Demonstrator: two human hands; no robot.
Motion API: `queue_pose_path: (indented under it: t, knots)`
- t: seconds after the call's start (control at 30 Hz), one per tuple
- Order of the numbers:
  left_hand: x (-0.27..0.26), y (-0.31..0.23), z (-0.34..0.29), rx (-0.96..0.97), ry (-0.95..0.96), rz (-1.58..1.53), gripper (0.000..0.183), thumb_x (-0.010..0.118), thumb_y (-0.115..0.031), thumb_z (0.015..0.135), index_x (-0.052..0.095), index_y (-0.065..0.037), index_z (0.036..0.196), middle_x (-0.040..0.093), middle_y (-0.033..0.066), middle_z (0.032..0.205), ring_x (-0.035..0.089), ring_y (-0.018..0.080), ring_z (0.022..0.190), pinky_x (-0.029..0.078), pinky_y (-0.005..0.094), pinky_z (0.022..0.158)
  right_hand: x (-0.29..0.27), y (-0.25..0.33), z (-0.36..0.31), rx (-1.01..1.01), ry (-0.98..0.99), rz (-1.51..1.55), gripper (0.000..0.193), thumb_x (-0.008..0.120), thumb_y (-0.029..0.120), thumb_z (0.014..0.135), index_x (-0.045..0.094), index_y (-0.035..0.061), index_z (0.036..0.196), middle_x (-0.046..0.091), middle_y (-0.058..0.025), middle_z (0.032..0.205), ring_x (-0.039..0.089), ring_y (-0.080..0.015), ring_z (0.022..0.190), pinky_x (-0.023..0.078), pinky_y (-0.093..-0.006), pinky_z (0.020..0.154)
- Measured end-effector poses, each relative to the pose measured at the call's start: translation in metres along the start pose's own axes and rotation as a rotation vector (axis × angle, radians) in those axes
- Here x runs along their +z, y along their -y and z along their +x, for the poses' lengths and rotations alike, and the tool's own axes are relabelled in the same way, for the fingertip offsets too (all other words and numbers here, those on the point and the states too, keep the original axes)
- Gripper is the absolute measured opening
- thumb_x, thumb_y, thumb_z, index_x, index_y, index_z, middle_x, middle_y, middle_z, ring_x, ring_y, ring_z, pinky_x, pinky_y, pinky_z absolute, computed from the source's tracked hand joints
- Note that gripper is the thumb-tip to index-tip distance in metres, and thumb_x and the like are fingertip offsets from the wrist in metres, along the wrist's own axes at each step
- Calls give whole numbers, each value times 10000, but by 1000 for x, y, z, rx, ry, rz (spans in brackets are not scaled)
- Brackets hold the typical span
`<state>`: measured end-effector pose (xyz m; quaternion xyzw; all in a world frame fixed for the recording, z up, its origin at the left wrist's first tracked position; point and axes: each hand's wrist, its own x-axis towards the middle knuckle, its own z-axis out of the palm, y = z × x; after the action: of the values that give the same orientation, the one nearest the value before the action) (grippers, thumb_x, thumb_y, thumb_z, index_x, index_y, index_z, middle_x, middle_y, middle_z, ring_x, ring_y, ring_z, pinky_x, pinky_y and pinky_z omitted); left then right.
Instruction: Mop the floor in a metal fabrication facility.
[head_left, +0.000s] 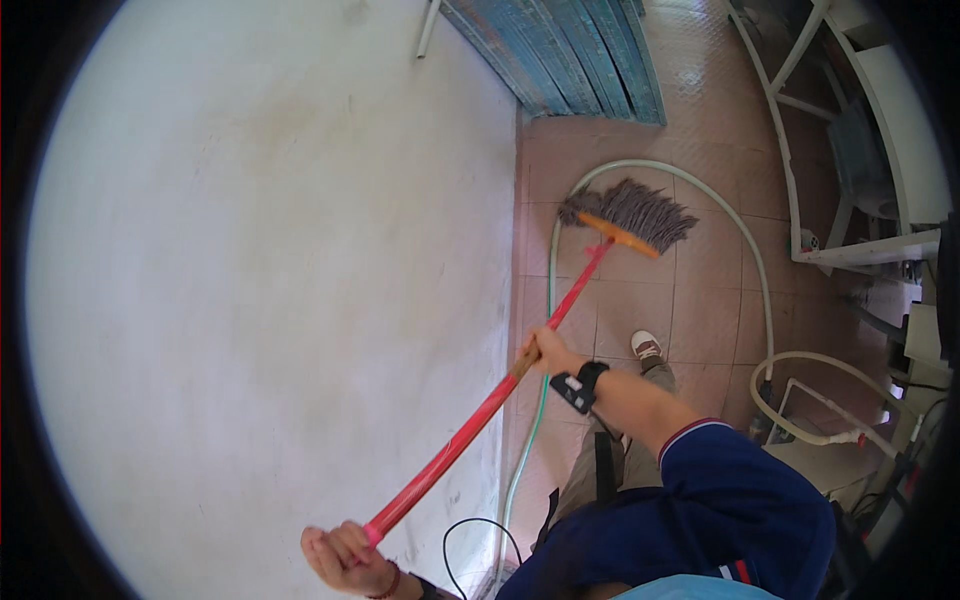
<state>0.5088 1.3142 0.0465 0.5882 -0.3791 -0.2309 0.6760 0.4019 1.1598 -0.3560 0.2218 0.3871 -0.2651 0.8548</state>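
A mop (462,437) with a red pole, an orange crossbar and grey strands slants across the view, its head on the tiled floor (630,310) ahead of me. At the lower left, my left hand (346,556) is closed round the top end of the pole. Farther down the pole, my right hand (548,352) grips it near a brownish band; a black device is strapped to that wrist. The grey strands lie spread inside the loop of a pale green hose (756,262), and the left end of the mop head touches or overlaps the hose.
A whitish wall (280,280) rises along my left. Worn blue boards (585,62) stand at the far end against it. To the right are a white-framed rack (785,140) and a coiled beige hose (765,400). My shoe (646,345) is near the mop.
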Motion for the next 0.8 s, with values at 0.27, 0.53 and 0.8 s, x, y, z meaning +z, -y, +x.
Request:
queue_pose_path:
  t: [0.27,0.53,0.8]
  knots:
    - [-71,-97,-52,100,-202,29,231,330,-204,855,408,13,864,287,-8,411,240,81,327,311,238,347,-46,-174,-70,330,-39,81,42,408,33,733,390,20,697,448,-116,579,485,-234,530,479,-395,637]
    - [-138,-132,-100,620,-579,1040,295,377,-278,843,429,13,834,394,6,506,367,90,388,354,225,359,-58,-216,-144,470,-186,115,67,423,-15,676,382,11,631,431,-122,573,457,-246,544,463,-378,622]
    - [-121,-141,-115,356,58,-246,177,382,-139,832,335,19,767,273,-28,412,237,81,316,309,226,382,-43,-119,-209,199,-62,180,73,436,19,659,396,24,598,425,-131,542,477,-297,572,429,-413,597]
